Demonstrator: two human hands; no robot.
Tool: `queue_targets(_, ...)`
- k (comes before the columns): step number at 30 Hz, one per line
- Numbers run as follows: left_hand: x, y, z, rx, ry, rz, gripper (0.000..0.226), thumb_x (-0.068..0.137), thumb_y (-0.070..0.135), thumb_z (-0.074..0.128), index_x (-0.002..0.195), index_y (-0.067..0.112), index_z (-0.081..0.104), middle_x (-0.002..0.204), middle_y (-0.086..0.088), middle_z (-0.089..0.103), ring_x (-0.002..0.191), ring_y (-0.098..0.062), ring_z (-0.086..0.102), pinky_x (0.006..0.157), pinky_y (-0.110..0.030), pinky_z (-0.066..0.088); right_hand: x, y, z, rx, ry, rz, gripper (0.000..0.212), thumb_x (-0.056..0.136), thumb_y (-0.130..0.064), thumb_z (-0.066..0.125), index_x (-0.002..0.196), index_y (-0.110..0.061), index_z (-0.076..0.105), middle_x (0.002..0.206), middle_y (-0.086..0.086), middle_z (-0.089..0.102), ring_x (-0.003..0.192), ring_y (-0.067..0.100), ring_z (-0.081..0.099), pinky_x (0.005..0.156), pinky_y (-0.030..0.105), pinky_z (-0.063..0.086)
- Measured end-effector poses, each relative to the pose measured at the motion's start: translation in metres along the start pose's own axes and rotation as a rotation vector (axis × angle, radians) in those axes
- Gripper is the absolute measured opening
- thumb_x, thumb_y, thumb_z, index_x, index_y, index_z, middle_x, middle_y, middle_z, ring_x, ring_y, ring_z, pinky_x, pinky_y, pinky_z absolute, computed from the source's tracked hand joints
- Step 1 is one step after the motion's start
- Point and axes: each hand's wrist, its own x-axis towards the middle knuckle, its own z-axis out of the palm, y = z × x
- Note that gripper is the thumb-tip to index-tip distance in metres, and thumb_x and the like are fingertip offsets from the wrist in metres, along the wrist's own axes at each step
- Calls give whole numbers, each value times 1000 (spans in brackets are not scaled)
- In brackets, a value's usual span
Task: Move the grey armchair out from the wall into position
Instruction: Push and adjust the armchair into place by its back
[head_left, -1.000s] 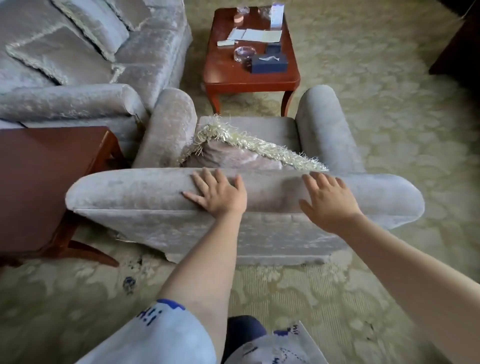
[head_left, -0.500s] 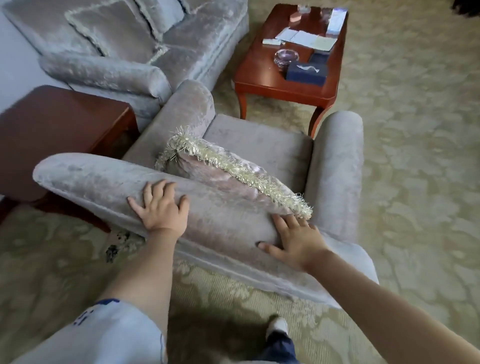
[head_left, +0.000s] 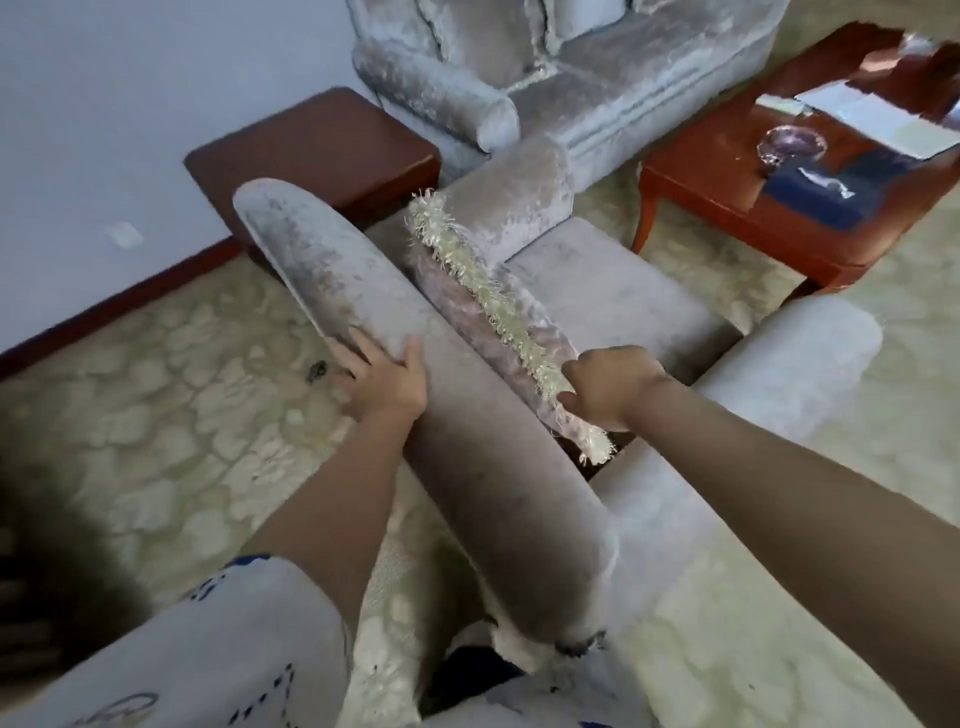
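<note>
The grey armchair (head_left: 613, 312) stands on the patterned carpet below me, its rolled backrest top running diagonally from upper left to lower right. My left hand (head_left: 387, 382) grips the top of the backrest, thumb over the front and fingers down the back. My right hand (head_left: 605, 387) reaches over the backrest and holds the lower end of the fringed cushion (head_left: 498, 312) that leans against the chair's back. The right hand's fingers are hidden behind the cushion's edge.
A dark wooden side table (head_left: 317, 150) stands by the wall just beyond the chair's back corner. A grey sofa (head_left: 550, 67) sits behind it. A red-brown coffee table (head_left: 727, 171) with papers, an ashtray and a blue box is at the upper right. The skirting board (head_left: 114, 306) runs along the left.
The view has swung so the chair now lies diagonally. My left hand has gone from flat on the backrest to gripping its top. My right hand has moved from the backrest to the cushion.
</note>
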Motion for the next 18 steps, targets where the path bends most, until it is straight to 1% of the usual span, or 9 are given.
queue_targets(3,-75,4,21,-119,59,-157,100,82,73,37,150,15,-8,156,-16,-11,138,-44,11,107,-54,21,-23,33,-20,-42,108,-125,34,96,-40,36,110,-16,56,102,4,60,92,27,59,64,30,38)
queue_targets(4,-97,5,29,-138,59,-183,104,80,74,41,149,15,-9,155,-16,-12,136,-45,15,106,-52,25,-29,43,-28,-45,133,-156,33,96,-39,36,110,-16,56,98,4,59,89,27,58,64,31,39)
queue_targets(6,-131,9,41,-172,11,-272,109,75,76,44,148,18,-14,155,-16,-13,130,-48,27,101,-50,33,-35,59,-45,-66,151,-213,32,96,-38,36,101,-14,56,82,1,51,80,25,54,63,31,41)
queue_targets(8,-153,20,47,-80,-7,-331,110,73,78,42,147,21,-16,155,-17,-6,127,-48,32,96,-51,36,-33,69,-60,-92,151,-264,30,96,-37,37,94,-13,54,72,-2,44,71,23,50,59,30,40)
queue_targets(9,-161,27,47,-17,-1,-344,109,73,79,40,147,22,-15,155,-19,-2,126,-46,34,93,-52,38,-30,73,-65,-108,157,-298,29,96,-37,38,92,-12,53,71,-1,46,68,22,49,56,28,38)
queue_targets(11,-165,38,46,61,39,-371,107,74,79,40,147,22,-13,153,-20,5,124,-44,36,91,-51,40,-22,78,-73,-124,188,-369,29,96,-36,40,90,-12,54,72,0,52,66,22,50,55,28,37)
queue_targets(13,-162,42,47,108,88,-389,106,74,78,40,148,22,-11,150,-21,12,120,-43,39,89,-51,41,-12,82,-77,-118,233,-441,29,95,-36,41,94,-12,57,77,2,53,76,25,58,59,30,39)
queue_targets(15,-160,42,52,146,149,-398,105,74,78,39,147,20,-8,145,-21,20,113,-43,44,85,-50,46,2,88,-79,-125,278,-506,30,94,-36,40,104,-14,58,89,7,59,88,29,61,61,31,39)
queue_targets(18,-162,43,56,201,179,-408,104,74,78,37,148,19,-7,141,-19,25,111,-40,47,84,-47,48,17,106,-78,-106,284,-600,31,93,-37,40,109,-17,57,103,7,64,92,29,62,64,32,40)
